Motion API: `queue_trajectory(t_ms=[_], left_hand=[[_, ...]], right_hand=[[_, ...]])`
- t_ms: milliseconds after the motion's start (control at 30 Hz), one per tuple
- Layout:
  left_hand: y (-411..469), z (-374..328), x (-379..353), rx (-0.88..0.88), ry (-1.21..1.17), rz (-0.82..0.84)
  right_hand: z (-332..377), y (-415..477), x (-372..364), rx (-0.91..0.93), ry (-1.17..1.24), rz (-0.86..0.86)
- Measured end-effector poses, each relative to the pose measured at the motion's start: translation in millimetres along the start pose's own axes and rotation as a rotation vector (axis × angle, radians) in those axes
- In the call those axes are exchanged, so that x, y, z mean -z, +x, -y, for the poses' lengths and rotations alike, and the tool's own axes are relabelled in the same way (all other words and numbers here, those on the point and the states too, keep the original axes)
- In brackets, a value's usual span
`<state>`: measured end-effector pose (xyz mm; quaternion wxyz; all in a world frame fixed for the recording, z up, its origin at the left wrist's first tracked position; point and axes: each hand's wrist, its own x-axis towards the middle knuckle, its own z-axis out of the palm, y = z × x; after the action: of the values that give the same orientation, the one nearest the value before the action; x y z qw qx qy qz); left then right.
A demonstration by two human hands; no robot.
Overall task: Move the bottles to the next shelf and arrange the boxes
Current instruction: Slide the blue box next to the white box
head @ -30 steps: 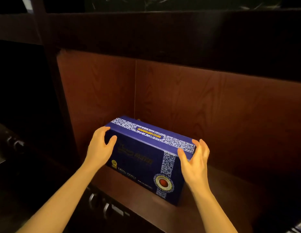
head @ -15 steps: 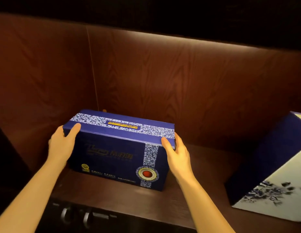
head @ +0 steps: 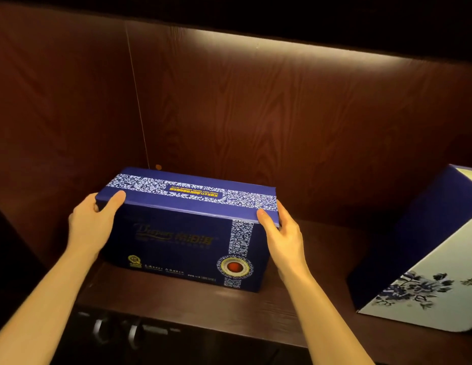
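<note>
We hold the dark blue rectangular cardboard box with the white-patterned band and red round seal (head: 182, 233) by its two short ends: our left hand (head: 91, 227) wraps the left end with the thumb over the top edge, and our right hand (head: 285, 238) presses the right end, thumb at the top front corner. The box sits on the dark brown wooden shelf (head: 295, 314), in its left rear corner, close to the side panel and back panel. Bare shelf lies between it and the tilted blue-and-white flower-printed box (head: 427, 259) at the right. The shelf's front edge runs just before the box.
</note>
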<state>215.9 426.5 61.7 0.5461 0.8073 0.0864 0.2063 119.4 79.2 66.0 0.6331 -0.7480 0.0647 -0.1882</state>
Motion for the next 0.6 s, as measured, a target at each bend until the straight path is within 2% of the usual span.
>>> queue_trajectory(t_ms=[233,600], left_hand=[[-24.3,-9.3,-17.9,-0.105,0.114,0.02],[-71.9,-37.6,-63.1,-0.23,0.13,0.093]], right_hand=[[-6.7,-6.8,35.4,-0.019,0.034,-0.061],[-16.1,-17.9,105.1,-0.059,0.053,-0.198]])
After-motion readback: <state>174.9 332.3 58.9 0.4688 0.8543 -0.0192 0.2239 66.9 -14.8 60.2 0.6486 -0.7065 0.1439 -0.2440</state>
